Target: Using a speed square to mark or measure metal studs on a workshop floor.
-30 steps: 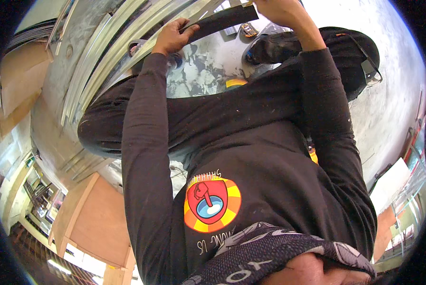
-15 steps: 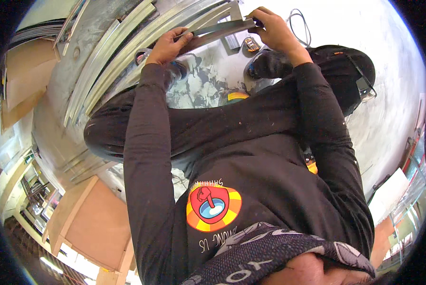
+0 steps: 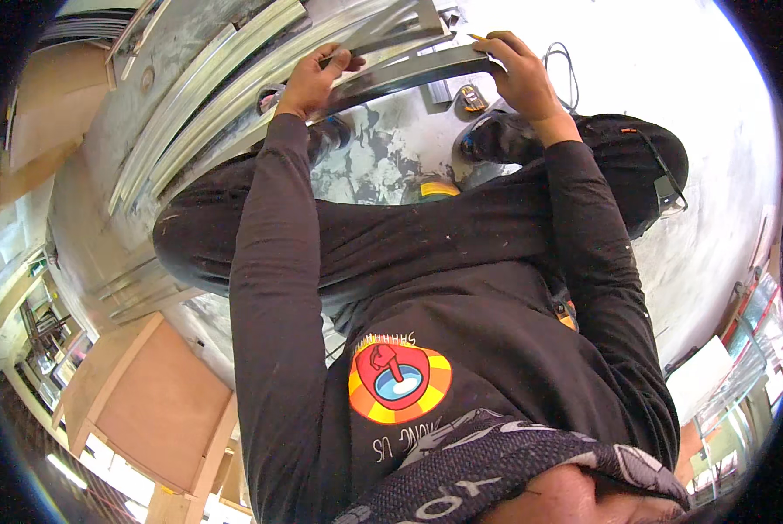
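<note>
My left hand (image 3: 315, 80) is closed on the left end of a grey triangular metal square (image 3: 406, 42), held just beyond a long metal channel (image 3: 417, 72). The channel slopes up to the right, its left end beside my left wrist. My right hand (image 3: 524, 79) is closed round the channel's right end, thumb beneath. A thin yellow tip, apparently a pencil (image 3: 478, 37), sticks out by that hand's index finger. How the fingers hold it is hidden.
Long metal profiles (image 3: 201, 96) lie on the floor at the left. Between my feet are a tape measure (image 3: 472, 98) and a short metal piece (image 3: 439, 91). A dark cable loop (image 3: 562, 77) lies beyond my right hand. A yellow-orange object (image 3: 439, 189) sits near my legs.
The metal square has come off the channel and now sits apart, on its far side. The channel has tilted toward me, and the pencil tip now shows by my right hand.
</note>
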The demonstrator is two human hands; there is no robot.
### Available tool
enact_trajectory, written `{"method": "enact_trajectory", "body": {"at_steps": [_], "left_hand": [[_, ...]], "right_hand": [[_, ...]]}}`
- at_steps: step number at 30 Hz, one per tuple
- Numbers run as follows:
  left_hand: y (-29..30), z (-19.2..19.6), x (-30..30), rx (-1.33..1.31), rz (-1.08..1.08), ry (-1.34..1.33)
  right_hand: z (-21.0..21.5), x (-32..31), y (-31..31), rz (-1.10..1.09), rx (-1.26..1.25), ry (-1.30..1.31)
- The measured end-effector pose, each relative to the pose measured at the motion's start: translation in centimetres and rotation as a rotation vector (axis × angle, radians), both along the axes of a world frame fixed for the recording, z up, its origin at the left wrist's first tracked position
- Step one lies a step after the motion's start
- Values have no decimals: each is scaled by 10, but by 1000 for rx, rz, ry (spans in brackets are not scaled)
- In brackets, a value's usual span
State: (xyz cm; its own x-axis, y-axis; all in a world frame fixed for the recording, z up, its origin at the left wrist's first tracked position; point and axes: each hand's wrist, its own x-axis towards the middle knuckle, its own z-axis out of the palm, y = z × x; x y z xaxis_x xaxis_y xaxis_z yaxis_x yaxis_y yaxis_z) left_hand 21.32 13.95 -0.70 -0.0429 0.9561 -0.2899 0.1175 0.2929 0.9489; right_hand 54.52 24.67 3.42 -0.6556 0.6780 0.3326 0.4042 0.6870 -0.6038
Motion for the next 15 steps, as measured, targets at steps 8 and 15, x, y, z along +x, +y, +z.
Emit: {"method": "enact_trajectory", "body": {"at_steps": [8, 15], "left_hand": [[29, 28, -29, 295, 541, -131], [25, 51, -28, 292, 644, 29]], "right_hand": [[-40, -13, 48, 8, -142, -134], [-77, -57, 135, -114, -473, -225]]}}
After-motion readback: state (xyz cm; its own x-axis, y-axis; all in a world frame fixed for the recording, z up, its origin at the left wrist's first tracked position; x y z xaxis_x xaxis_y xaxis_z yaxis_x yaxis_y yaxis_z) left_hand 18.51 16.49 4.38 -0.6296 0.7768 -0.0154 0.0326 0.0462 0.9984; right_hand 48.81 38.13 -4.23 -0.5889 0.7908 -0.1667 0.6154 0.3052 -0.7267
